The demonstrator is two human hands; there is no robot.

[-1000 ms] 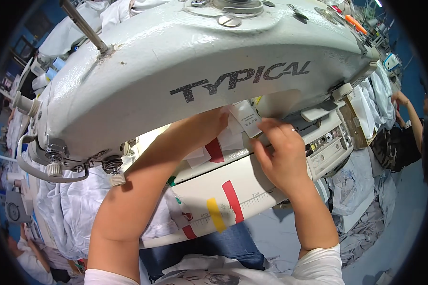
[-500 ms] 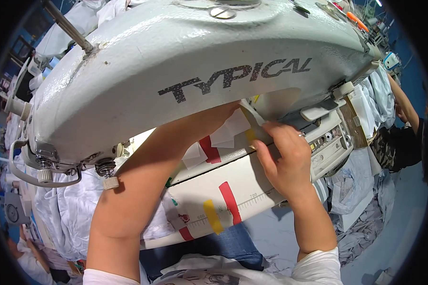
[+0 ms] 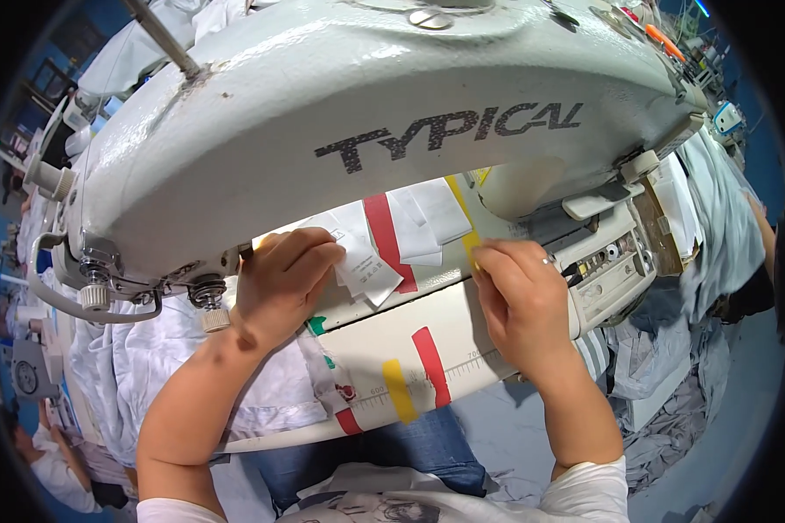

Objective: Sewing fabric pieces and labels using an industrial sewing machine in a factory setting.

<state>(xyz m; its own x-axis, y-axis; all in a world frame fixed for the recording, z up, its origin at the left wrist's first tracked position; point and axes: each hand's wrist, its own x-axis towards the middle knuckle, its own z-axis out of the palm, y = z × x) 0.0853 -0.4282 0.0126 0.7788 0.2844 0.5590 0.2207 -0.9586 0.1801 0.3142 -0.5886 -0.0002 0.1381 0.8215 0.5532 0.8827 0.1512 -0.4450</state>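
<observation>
Workshop w/ heaps of white cloth [image 3: 139,366] left and right; big grey-white sewing machine [image 3: 340,96] fills the top, its table [image 3: 462,327] marked w/ red and yellow tape strips. Left hand [image 3: 279,283] sits under the machine arm, fingers curled shut on a small white label [image 3: 362,261]. More white labels [image 3: 427,222] lie loose on the table just beyond, near a red strip. Right hand [image 3: 523,305] rests flat-ish on the table by a yellow strip, fingers together; can't tell if it's pinching anything.
</observation>
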